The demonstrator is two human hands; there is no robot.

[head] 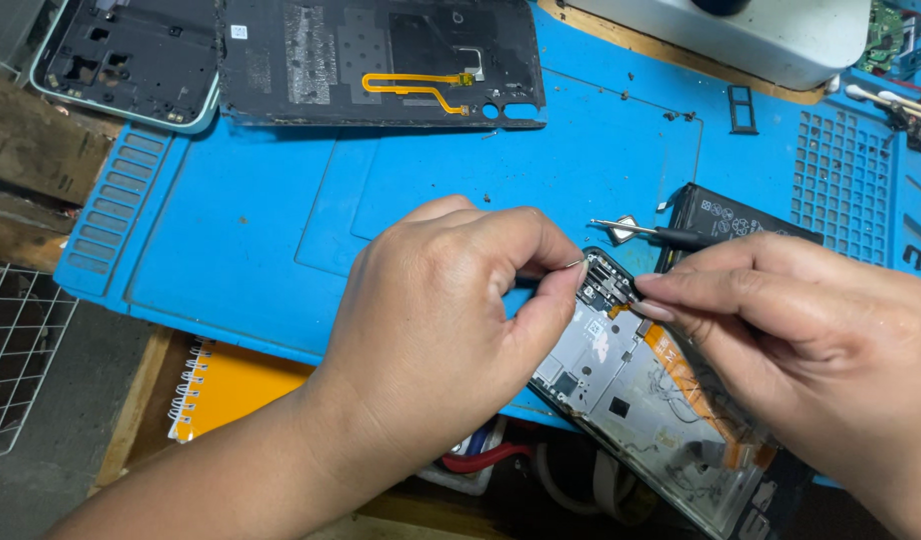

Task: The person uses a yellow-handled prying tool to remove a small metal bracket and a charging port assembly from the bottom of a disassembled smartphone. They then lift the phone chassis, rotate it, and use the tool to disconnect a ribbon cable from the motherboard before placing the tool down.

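Note:
An opened phone (636,385) lies tilted on the blue work mat (261,230), its inner frame and an orange flex cable showing. My left hand (451,320) is curled over the phone's top end, pinching thin metal tweezers whose tip shows at the thumb. My right hand (811,340) reaches in from the right, its fingertips touching the small circuit board at the phone's top end (606,285). A black-handled screwdriver (661,235) lies on the mat just behind my right fingers, beside a black battery (741,220).
A black back cover with a yellow flex cable (381,60) and a pale-rimmed phone frame (126,60) lie at the mat's far edge. A white device base (751,35) stands at the back right. A small tray frame (743,108), an orange spiral notebook (231,385) and a wire grid (16,350) are also here.

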